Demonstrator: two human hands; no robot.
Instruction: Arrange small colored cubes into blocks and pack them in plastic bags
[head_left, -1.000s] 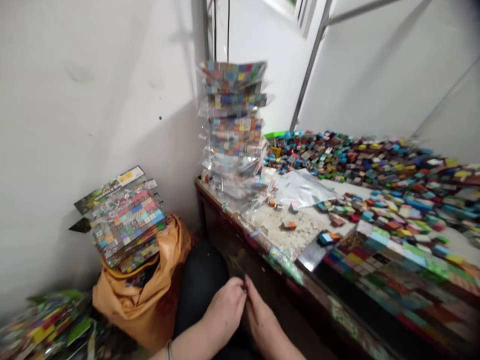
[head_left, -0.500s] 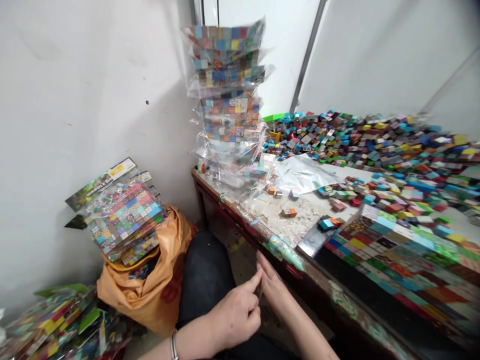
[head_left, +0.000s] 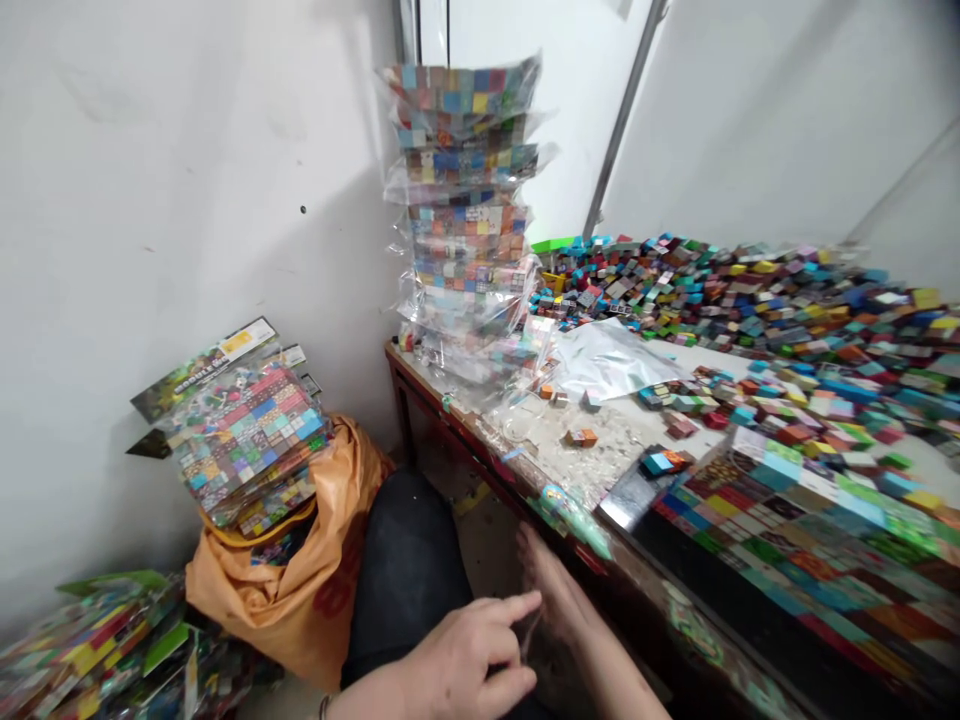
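Observation:
Low in front of the table edge, my left hand [head_left: 480, 645] has its index finger stretched out toward the other hand, thumb apart and remaining fingers curled. No held object shows in it, though a faint pale streak lies between finger and thumb. My right hand [head_left: 559, 590] is beside it with fingers stretched out, blurred by motion; its palm side is partly hidden. To the right of both, a long block of small multicoloured cubes [head_left: 810, 530] lies in a black tray [head_left: 720, 575] at the table's front. A few loose cubes [head_left: 664, 461] sit on the tray's end.
Clear-bagged sets of cubes [head_left: 465, 215] form a tall stack at the table's left end. Nearby lies a clear plastic bag [head_left: 611, 358]. Loose cubes [head_left: 750, 290] are heaped behind. On my left, an orange sack [head_left: 262, 610] holds packaged sets [head_left: 251, 430]; more packets [head_left: 97, 640] lie beside it.
My hands, whose fingertips met before, have drawn slightly apart. The left has lowered and its thumb and index finger have spread. The view has shifted a little.

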